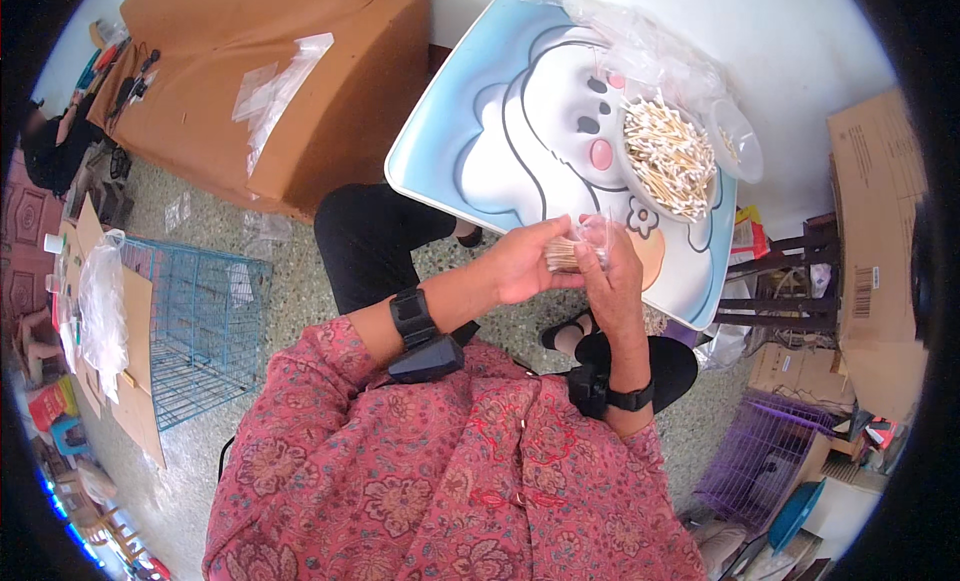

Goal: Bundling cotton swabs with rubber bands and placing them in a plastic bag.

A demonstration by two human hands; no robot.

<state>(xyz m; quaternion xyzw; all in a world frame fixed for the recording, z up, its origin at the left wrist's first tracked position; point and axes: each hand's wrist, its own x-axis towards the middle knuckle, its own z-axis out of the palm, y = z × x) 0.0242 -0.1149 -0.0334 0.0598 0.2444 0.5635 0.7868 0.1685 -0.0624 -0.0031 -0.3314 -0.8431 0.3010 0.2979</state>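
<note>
My left hand (525,261) and my right hand (618,286) meet at the near edge of a small table (500,171) with a cartoon animal top. Between them is a small bundle of cotton swabs (564,255), gripped from the left. Clear thin plastic, which looks like a small bag (598,230), wraps round the bundle's right side, pinched by my right fingers. Whether the swabs are fully inside it I cannot tell. Beyond my hands, a round bowl heaped with loose cotton swabs (668,156) stands on the table.
A clear shallow dish or lid (738,143) with a few swabs lies beside the bowl. Clear plastic bags (650,46) lie along the table's far edge. A brown covered sofa (350,111) and blue wire cage (205,321) stand left; cardboard boxes (875,201) and a purple cage (755,456) right.
</note>
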